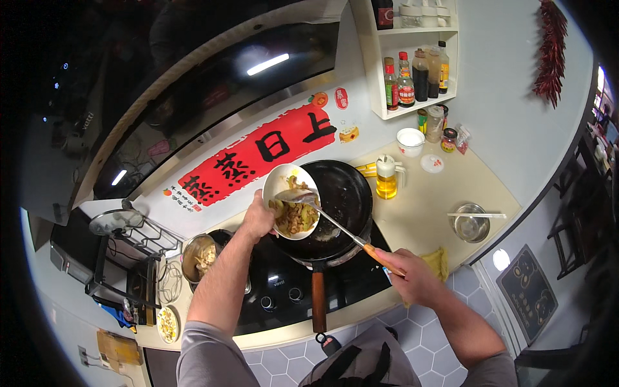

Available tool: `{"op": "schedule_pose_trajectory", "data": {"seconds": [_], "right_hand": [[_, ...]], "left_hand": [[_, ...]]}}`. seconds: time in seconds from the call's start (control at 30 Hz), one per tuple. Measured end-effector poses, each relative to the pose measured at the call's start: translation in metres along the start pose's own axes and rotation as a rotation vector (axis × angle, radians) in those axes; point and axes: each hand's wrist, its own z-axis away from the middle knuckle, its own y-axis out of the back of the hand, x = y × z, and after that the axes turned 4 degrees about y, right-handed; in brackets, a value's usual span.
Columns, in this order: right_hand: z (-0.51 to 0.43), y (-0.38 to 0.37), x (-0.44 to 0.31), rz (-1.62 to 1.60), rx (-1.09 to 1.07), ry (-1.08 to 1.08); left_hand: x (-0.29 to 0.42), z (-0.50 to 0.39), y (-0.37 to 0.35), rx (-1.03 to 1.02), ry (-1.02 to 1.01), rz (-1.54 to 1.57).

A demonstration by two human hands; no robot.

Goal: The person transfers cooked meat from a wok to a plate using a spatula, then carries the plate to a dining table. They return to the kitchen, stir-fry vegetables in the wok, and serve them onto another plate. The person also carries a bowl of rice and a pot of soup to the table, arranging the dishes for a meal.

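Note:
My left hand [259, 217] grips a white bowl [274, 177] by its left rim, tilted above the pan. Cooked food [297, 218], pieces of meat with green vegetable slices, fills part of the bowl. In my right hand [412, 278] is the wooden handle of a metal cooking spatula [342, 227], whose broad head rests in the bowl against the food. Beneath both sits a black frying pan [344, 193] with a brown wooden handle pointing towards me. Its visible inside holds only a greasy residue; the bowl covers its left part.
The pan stands on a black glass gas hob [271, 309]. On its left burner is a metal pot [193, 256] with food. A glass oil jug [386, 179] stands right of the pan, near a metal bowl [470, 227] with chopsticks across it. A yellow cloth [436, 263] hangs at the counter edge.

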Motion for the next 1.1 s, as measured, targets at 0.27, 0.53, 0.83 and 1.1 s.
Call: {"op": "schedule_pose_trajectory", "data": {"seconds": [0.27,0.53,0.83,1.1], "right_hand": [[0.003,0.019,0.014,0.116,0.068,0.042],[-0.015,0.017,0.036,-0.011,0.137,0.004],[0.002,0.032,0.037,0.2,-0.026,-0.012],[-0.008,0.031,0.036,0.415,-0.048,0.018]], "left_hand": [[0.005,-0.014,-0.006,0.104,-0.127,-0.382],[0.017,-0.019,-0.009,0.102,-0.152,-0.412],[0.027,-0.011,-0.015,0.2,-0.3,-0.466],[0.025,-0.015,-0.022,0.208,-0.328,-0.476]]}}
